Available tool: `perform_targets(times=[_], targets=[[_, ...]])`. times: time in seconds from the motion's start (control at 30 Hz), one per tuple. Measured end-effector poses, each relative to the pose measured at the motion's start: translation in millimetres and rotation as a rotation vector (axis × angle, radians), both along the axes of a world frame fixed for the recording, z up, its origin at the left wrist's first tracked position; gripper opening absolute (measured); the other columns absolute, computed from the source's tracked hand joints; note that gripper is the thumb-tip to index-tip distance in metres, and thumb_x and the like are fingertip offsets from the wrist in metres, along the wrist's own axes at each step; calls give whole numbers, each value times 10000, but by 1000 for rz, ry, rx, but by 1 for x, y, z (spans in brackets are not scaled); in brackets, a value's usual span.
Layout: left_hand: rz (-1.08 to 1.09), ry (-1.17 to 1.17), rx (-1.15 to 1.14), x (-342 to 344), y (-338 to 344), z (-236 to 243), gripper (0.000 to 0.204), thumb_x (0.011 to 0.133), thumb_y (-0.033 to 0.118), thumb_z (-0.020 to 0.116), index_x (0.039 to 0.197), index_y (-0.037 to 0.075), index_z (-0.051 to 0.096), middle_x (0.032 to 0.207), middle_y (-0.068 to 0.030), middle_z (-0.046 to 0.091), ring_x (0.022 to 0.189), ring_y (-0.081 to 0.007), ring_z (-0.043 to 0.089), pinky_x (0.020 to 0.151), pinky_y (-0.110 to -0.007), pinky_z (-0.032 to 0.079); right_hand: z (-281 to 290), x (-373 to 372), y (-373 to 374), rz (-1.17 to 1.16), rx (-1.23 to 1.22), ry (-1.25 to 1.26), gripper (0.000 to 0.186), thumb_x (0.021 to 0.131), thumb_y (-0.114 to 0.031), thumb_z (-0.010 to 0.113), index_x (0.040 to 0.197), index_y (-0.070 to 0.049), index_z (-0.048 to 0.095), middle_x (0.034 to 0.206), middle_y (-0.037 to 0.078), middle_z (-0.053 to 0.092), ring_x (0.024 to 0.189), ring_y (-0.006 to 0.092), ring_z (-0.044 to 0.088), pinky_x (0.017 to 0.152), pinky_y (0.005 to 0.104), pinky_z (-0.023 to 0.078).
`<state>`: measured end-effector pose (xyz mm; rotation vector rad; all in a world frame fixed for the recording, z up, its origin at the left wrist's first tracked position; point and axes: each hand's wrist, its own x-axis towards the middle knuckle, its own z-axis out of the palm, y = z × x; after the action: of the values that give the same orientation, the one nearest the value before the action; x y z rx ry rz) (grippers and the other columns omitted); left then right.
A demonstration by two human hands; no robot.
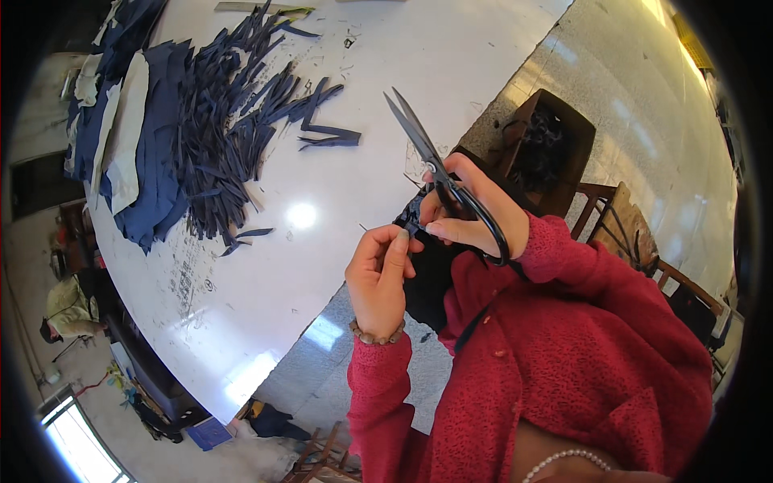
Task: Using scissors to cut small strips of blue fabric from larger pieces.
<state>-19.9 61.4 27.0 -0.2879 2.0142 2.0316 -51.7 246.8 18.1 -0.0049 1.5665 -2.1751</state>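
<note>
Black-handled scissors [417, 133] are in my right hand [489, 205], their blades slightly apart and pointing up and away to the left. The thumb and a finger of that hand also pinch a small dark piece of cloth [412, 216]. From the other side, my left hand [378, 278] has thumb and fingertips closed on the same cloth, close to the right thumb. Its exact shape is partly hidden by my fingers. Both hands are near the table's front edge, over black fabric [427, 286] by my lap.
Across the white table [338, 193] lie a heap of narrow dark blue cloth strips [225, 121] and stacked blue cloth pieces [161, 153]. To the right stands a brown box [568, 133] holding dark scraps, near a wooden chair [596, 201]. Another person [71, 310] is at the far left.
</note>
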Motion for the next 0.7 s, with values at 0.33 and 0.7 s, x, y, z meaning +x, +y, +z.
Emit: perform_targets(times=[0.33,0.7], targets=[[-75,2,-130,14,-5,-8,144,937,90,574,1023,-12,629,716,-3,587,588,-31,450,519,-172,322,-11,7,-12,44,207,223,464,796,44,570,1188,-53,342,887,73,558,796,125,545,700,260,456],[-32,45,-270,26,-46,-17,135,928,52,561,1027,-29,607,710,0,571,647,-53,512,592,-186,391,-25,-5,-11,-194,318,308,447,807,20,610,1192,-35,389,853,71,589,782,158,605,742,284,481]])
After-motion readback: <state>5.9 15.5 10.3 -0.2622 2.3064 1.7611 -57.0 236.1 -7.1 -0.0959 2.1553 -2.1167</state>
